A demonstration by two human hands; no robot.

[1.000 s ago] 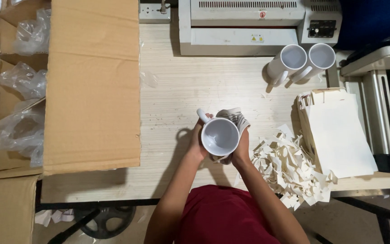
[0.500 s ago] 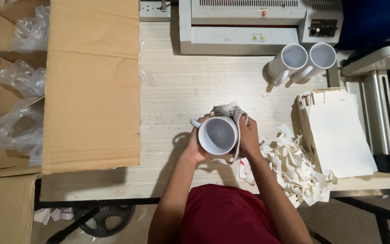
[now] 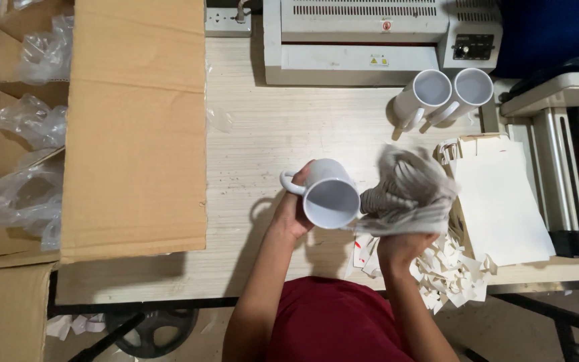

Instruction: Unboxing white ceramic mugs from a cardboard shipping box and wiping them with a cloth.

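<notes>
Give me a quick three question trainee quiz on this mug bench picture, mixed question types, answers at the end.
1. True or false: the left hand holds a white mug.
2. How many white mugs stand near the laminating machine?
3. The right hand holds: A) scissors B) crumpled grey wrapping C) a lid

Key: 1 true; 2 two; 3 B

Plain white mug, mouth up and empty, beside crumpled grey-white wrapping, above desk.
</notes>
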